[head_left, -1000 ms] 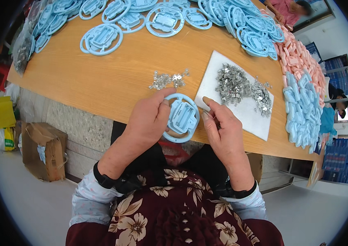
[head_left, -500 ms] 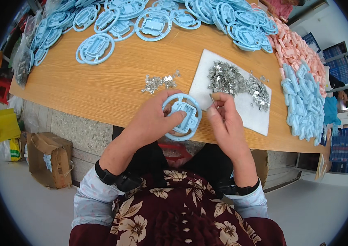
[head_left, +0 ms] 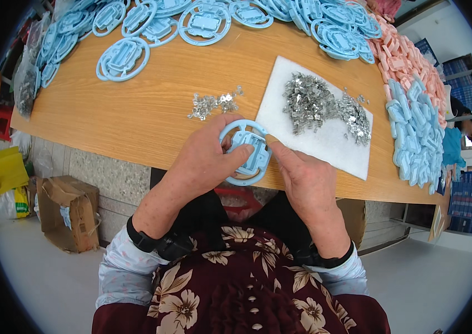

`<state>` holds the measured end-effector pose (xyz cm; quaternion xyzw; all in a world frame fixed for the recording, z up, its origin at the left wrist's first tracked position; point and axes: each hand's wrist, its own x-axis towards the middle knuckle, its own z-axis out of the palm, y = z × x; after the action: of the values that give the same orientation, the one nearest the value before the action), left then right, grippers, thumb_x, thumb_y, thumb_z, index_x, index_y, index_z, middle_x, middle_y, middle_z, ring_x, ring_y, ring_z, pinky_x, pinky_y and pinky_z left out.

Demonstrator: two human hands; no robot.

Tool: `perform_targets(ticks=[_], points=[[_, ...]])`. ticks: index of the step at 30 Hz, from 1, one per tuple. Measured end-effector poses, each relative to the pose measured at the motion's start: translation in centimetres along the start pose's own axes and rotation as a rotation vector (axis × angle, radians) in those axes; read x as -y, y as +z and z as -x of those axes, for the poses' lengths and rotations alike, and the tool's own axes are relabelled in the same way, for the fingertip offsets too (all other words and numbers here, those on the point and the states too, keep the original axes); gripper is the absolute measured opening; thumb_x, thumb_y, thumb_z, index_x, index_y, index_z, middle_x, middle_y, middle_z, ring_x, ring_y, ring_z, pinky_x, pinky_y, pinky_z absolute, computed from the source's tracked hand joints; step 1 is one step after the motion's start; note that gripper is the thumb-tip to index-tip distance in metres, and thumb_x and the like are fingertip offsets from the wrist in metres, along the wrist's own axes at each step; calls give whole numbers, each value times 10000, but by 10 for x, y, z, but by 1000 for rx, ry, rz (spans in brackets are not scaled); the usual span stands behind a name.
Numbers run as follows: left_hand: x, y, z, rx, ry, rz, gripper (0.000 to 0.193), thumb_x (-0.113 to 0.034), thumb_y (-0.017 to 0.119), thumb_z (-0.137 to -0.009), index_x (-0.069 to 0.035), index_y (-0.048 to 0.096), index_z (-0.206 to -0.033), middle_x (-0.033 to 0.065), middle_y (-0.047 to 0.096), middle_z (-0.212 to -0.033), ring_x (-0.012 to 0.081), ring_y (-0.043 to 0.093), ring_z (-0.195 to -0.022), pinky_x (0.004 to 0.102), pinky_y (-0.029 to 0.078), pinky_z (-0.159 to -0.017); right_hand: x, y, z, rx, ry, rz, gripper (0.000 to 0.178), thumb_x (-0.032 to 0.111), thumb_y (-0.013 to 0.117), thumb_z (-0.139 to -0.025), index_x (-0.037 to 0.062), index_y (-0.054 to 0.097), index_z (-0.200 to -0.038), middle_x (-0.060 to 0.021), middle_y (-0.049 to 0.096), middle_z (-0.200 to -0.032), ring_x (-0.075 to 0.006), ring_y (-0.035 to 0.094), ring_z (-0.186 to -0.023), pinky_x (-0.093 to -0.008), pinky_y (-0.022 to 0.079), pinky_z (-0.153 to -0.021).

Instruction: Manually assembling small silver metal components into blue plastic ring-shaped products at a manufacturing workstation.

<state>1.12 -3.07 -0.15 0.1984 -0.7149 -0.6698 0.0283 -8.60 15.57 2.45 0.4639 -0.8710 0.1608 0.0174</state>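
Observation:
My left hand (head_left: 205, 149) is closed round the left side of a light blue plastic steering-wheel-shaped part (head_left: 256, 162), its thumb lying over the recessed middle. The part is tilted just above the table's front edge. At its upper right rim my right hand (head_left: 309, 181) has its fingertips pressed together and touching the ring. Whatever lies between those fingertips is hidden. Beyond the part, a small heap of shiny metal pieces (head_left: 213, 104) rests on the wood. More such metal pieces (head_left: 309, 100) are piled on a white foam sheet (head_left: 277, 114) to the right.
Many light blue wheel-shaped parts (head_left: 205, 23) cover the table's (head_left: 136, 111) far side. Smaller blue parts (head_left: 414, 136) and pink parts (head_left: 400, 61) are heaped at the right. An open cardboard box (head_left: 69, 214) stands on the floor at left. Another person (head_left: 464, 119) is partly visible far right.
My right hand has moved left onto the wheel-shaped part's rim; the small metal piece it was pinching no longer shows. The left hand keeps its hold. The view has shifted slightly.

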Motion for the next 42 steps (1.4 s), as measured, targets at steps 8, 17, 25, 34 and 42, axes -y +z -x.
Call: perform_targets(ticks=[8, 17, 25, 34, 42], points=[[4, 1, -1, -22, 28, -78, 518, -171, 724, -903, 30, 517, -1334, 101, 684, -1073, 143, 652, -939, 305, 546, -820, 8, -13, -9, 144, -45, 164, 323, 96, 631, -886, 154, 688, -1198, -125, 705, -808, -306, 695, -721, -417, 535, -603], [1, 0, -1, -9, 23, -98, 524, -182, 722, -905, 34, 516, -1335, 106, 687, -1070, 151, 657, -934, 307, 546, -824, 5, -15, -16, 137, -35, -4, 316, 93, 654, -885, 137, 676, -1197, -158, 691, -777, -353, 678, -700, -443, 543, -609], [3, 0, 0, -10, 49, -92, 527, -183, 724, -909, 38, 515, -1339, 103, 683, -1079, 150, 650, -949, 305, 542, -837, 19, -15, -19, 185, -82, 196, 350, 69, 618, -872, 116, 659, -1217, -133, 675, -743, -323, 679, -677, -426, 535, -582], [4, 1, -1, 3, 26, -57, 532, -176, 720, -911, 56, 511, -1342, 97, 679, -1082, 135, 639, -940, 298, 539, -827, 8, -13, -17, 170, -97, 76, 335, 50, 604, -861, 110, 656, -1187, -133, 675, -754, -325, 684, -688, -431, 540, -592], [-1, 1, 1, -3, 26, -48, 524, -151, 708, -910, 48, 508, -1351, 91, 676, -1073, 127, 628, -936, 288, 530, -831, 14, -17, -21, 175, -95, 160, 286, 100, 612, -867, 69, 636, -1150, -131, 674, -721, -318, 699, -681, -409, 535, -569]])
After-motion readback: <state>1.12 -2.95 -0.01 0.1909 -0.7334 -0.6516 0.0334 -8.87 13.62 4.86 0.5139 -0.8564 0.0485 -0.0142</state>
